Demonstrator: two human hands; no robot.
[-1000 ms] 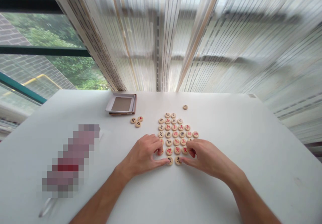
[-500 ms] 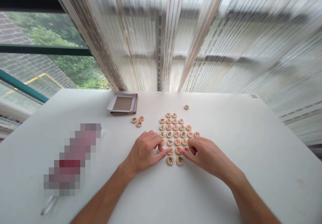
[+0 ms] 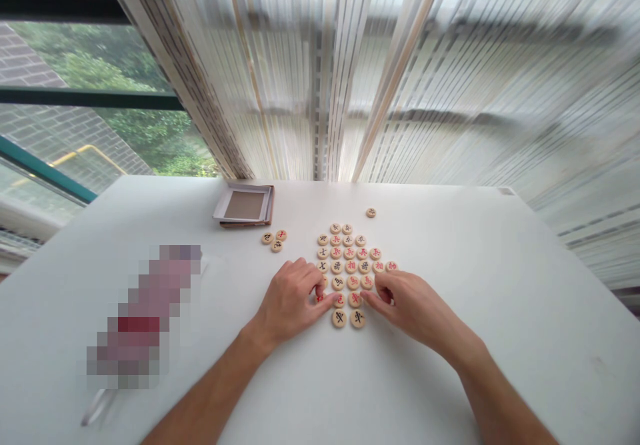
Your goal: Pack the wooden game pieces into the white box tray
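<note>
Round wooden Chinese chess pieces (image 3: 351, 267) with red and black characters lie in close rows in the middle of the table. My left hand (image 3: 293, 298) rests at the left edge of the lower rows, fingers curled, with a red-marked piece (image 3: 321, 299) partly hidden between index finger and thumb. Its thumb tip touches another red piece (image 3: 340, 300). My right hand (image 3: 415, 308) is at the right side of the same rows, index finger bent and thumb stretched against a red piece (image 3: 355, 300); what lies under its fingers is mostly hidden. Two black-marked pieces (image 3: 339, 318) form the nearest row.
Three loose pieces (image 3: 277, 246) lie left of the rows, near an open shallow box (image 3: 245, 205). One single piece (image 3: 371, 212) is farther back. A blurred-out pinkish object (image 3: 145, 318) lies on the white table (image 3: 300, 392) at left. Striped curtains (image 3: 320, 85) hang behind.
A red piece that showed between my right thumb and index finger is now out of sight behind them. Both hands have hardly moved.
</note>
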